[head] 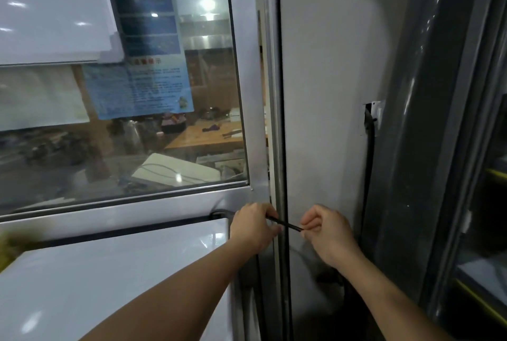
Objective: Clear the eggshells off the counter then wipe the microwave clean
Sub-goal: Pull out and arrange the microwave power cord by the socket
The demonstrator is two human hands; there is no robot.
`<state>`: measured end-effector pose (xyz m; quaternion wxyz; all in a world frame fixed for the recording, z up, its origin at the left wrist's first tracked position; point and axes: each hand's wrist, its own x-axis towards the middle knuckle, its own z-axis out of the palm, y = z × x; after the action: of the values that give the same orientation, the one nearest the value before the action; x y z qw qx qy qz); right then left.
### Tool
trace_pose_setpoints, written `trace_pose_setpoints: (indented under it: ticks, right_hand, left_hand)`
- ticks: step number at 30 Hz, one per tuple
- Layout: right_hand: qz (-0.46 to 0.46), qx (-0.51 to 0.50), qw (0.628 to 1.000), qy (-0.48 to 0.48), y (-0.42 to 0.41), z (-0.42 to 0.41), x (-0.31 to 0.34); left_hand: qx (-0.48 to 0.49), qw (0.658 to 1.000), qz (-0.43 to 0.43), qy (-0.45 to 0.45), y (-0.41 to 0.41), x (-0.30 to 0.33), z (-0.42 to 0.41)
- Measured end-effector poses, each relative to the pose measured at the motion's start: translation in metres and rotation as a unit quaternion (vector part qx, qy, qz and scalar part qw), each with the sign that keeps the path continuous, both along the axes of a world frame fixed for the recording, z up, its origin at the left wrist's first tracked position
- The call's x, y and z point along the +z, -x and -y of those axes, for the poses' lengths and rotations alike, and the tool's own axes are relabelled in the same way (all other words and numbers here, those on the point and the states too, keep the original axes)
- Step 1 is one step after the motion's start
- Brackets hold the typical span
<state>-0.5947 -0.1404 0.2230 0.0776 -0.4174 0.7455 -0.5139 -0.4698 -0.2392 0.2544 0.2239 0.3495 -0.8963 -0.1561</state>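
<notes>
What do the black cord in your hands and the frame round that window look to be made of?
The cord, held by the left hand and right hand, looks like rubber or plastic sheathing: matte black, thin, slightly bent. The window frame looks like brushed aluminium or steel: grey with a soft sheen.

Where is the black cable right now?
In the head view, low and centre, the black cable stretches between the left hand and right hand, crossing the metal window frame just right of the white appliance top.
</notes>
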Motion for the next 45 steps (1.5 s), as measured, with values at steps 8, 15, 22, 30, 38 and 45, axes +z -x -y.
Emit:
trace_pose_setpoints:
  ticks: [8,15,22,30,38,45]
  right_hand:
    - [0.063,0.068,0.995,0.021,-0.002,-0.003,0.001]
    - [0.137,0.082,0.983,-0.091,0.004,-0.004,-0.039]
    - [0.174,0.036,0.980,-0.087,0.007,-0.012,-0.062]
    - [0.109,0.011,0.994,0.019,0.010,-0.030,0.004]
    - [-0.072,-0.007,0.997,0.030,-0.017,-0.067,0.094]
    - [-0.031,0.006,0.999,0.020,-0.037,-0.089,0.110]
  left_hand:
    - [0.000,0.995,-0.097,-0.013,-0.009,0.011,0.006]
    - [0.016,0.980,-0.190,-0.060,-0.019,0.028,0.016]
    - [0.031,0.968,-0.231,-0.096,-0.031,0.041,0.025]
    - [-0.017,0.983,-0.183,-0.006,-0.031,0.069,0.006]
    - [-0.122,0.977,-0.169,0.048,-0.020,0.120,-0.046]
    - [-0.117,0.970,-0.211,-0.025,-0.042,0.140,-0.060]
